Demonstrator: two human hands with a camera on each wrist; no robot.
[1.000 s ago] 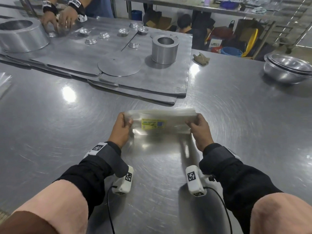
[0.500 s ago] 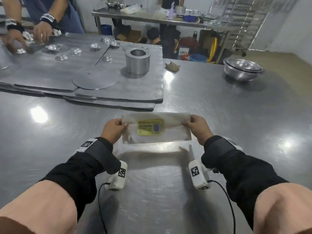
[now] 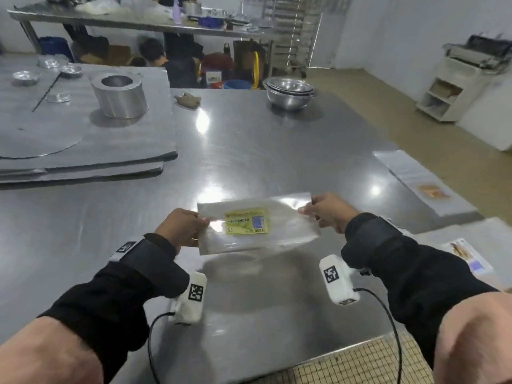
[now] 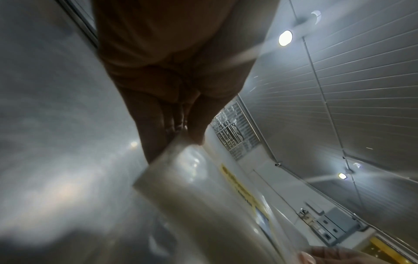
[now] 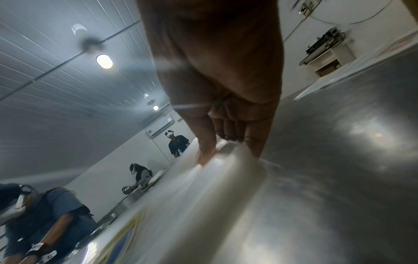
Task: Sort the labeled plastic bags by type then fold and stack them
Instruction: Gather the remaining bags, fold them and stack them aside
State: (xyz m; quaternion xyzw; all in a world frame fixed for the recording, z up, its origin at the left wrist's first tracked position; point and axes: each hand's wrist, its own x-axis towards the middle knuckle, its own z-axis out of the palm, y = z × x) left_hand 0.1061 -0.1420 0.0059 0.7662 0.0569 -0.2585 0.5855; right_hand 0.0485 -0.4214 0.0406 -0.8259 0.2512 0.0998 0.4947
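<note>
A folded clear plastic bag (image 3: 288,231) with a yellow-green label (image 3: 247,224) hangs just above the steel table (image 3: 249,151), its shadow below it. My left hand (image 3: 184,227) pinches its left end and my right hand (image 3: 324,212) pinches its right end. The left wrist view shows thumb and fingers of that hand (image 4: 181,132) clamped on the bag's corner (image 4: 194,178). In the right wrist view my right hand (image 5: 226,142) pinches the bag's other edge (image 5: 203,187). Two more labelled bag stacks lie at the table's right edge: one (image 3: 415,178) farther off, one (image 3: 476,253) nearer.
A pile of grey metal sheets (image 3: 83,151) carrying a metal ring mould (image 3: 119,95) and small tins fills the far left. Stacked steel bowls (image 3: 289,91) and a crumpled rag (image 3: 188,99) sit at the back. The table's near edge (image 3: 332,353) meets tiled floor.
Both hands have lifted the folded bag and carried it to the right. The head camera has turned right, bringing the bag stacks on the right into view.
</note>
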